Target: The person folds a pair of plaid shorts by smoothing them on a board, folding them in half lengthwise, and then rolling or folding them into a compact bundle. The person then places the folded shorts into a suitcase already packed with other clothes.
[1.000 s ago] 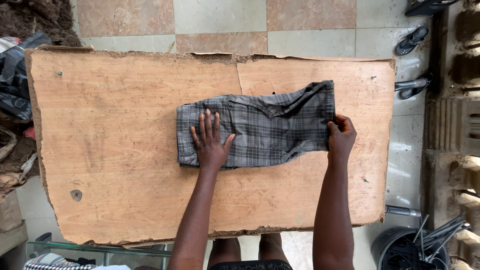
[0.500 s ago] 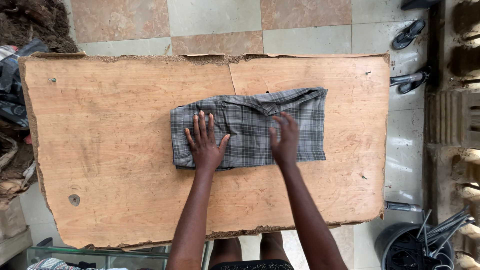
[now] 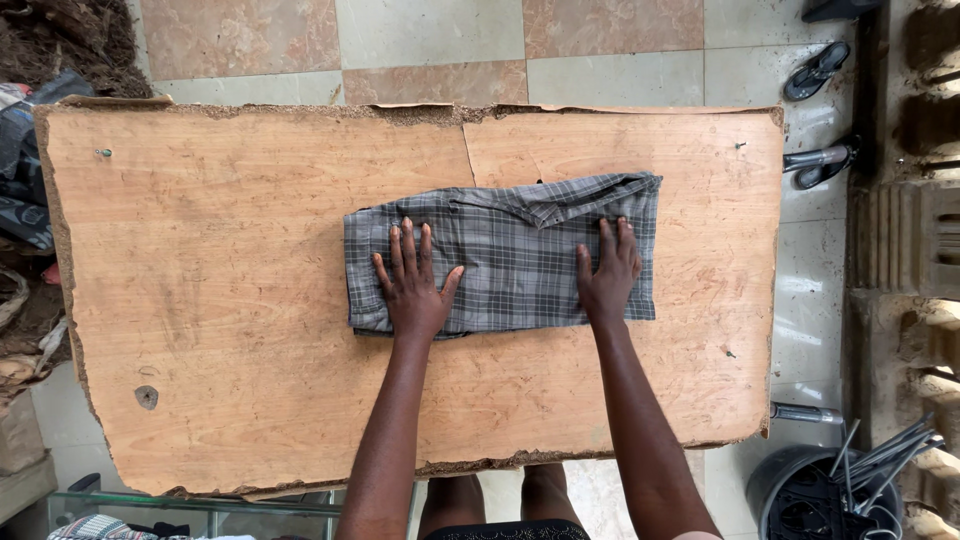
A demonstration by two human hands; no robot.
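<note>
You're pressing both palms flat on a folded grey plaid cloth garment that's lying near the middle of a worn, chipped-edge brown wooden board. Your left hand is sitting on the garment's left end, fingers spread and pointing away from you, thumb out to the right. Your right hand is lying flat on the right end, fingers close together. Neither hand is gripping anything; both are open, just bearing down on the fabric. The garment's top edge is showing a folded-over flap, possibly a waistband, hard to tell. The board is sitting over a tan and cream tiled floor. A dark sandal is lying at the upper right, and a black bucket of metal rods is standing at the lower right.
</note>
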